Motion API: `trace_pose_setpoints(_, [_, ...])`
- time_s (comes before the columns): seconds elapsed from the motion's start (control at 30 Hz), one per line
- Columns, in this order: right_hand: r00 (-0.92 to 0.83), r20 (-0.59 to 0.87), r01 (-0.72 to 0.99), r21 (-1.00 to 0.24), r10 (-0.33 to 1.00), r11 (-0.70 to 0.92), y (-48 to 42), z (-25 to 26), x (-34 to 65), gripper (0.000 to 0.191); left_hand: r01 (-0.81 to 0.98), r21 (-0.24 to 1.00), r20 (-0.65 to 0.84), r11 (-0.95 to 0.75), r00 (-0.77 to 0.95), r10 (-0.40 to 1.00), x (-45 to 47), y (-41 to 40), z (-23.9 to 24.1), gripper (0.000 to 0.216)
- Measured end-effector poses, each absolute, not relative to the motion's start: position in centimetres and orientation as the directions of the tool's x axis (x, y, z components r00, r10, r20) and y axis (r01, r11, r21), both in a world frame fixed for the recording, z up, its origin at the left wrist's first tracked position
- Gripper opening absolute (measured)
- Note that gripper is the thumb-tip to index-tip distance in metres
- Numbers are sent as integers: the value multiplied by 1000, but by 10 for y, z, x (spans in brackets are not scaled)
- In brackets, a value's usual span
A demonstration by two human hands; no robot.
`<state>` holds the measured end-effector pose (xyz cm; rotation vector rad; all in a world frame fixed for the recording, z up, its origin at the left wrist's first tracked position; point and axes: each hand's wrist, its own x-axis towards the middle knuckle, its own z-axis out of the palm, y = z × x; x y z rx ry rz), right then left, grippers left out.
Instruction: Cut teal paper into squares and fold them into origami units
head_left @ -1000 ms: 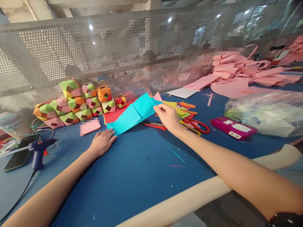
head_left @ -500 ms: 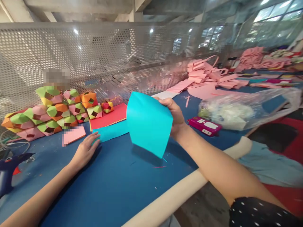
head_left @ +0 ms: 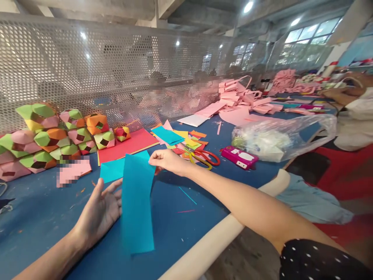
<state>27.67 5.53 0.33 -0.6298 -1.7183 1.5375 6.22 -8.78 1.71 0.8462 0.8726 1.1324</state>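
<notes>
My right hand (head_left: pixel 165 160) pinches the top corner of a long teal paper strip (head_left: pixel 136 202), which hangs down over the blue table (head_left: pixel 175 217). My left hand (head_left: pixel 100 210) is open, palm up, fingers spread, just left of the strip and touching its edge. A second teal sheet (head_left: pixel 112 170) lies flat on the table behind it, beside a red sheet (head_left: pixel 128 144).
Stacked folded paper balls (head_left: pixel 55 136) stand at the back left against a perforated metal screen (head_left: pixel 116 70). Scissors (head_left: pixel 201 155), coloured scraps, a pink phone (head_left: pixel 239 157) and a plastic bag (head_left: pixel 282 136) lie to the right. Pink paper piles (head_left: pixel 241 97) lie further back. Another person's arm (head_left: pixel 346 95) shows at far right.
My right hand lifted one teal sheet off the other and brought it down toward me; it now hangs as a narrow strip. My left hand came off the table paper and turned palm up.
</notes>
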Motion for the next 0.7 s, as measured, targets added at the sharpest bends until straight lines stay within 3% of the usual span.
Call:
trace_pose_setpoints(0.1, [-520, 261, -46, -959, 814, 278, 68, -6, 275, 16, -453, 856, -238, 250, 85, 968, 68, -91, 17, 58])
trace_pose_setpoints(0.2, [-419, 358, -22, -923, 834, 385, 72, -6, 275, 11, -323, 904, -314, 280, -60, 947, 74, -94, 17, 61])
trace_pose_setpoints(0.3, [-350, 440, -41, -889, 827, 456, 62, 0, 274, 9, -129, 954, -285, 270, -108, 953, 80, -97, 15, 69])
trace_pose_setpoints(0.4, [-348, 523, -82, -844, 778, 530, 41, 5, 273, 9, -103, 966, -245, 236, -80, 966, 84, -98, 13, 63])
trace_pose_setpoints(0.47, [-383, 640, -100, -746, 667, 658, 25, 7, 274, 9, -140, 963, -244, 229, -98, 965, 85, -97, 13, 57])
trace_pose_setpoints(0.57, [-485, 788, -133, -495, 380, 859, 10, 6, 277, 4, -205, 955, -244, 212, -142, 959, 83, -93, 10, 49])
trace_pose_setpoints(0.63, [-556, 811, -155, -317, 183, 936, 8, 2, 279, 6, -250, 949, -235, 190, -167, 957, 80, -91, 7, 45])
trace_pose_setpoints(0.7, [-625, 778, -142, -199, 68, 970, 8, -5, 279, 10, -301, 941, -218, 157, -182, 959, 77, -88, 3, 43])
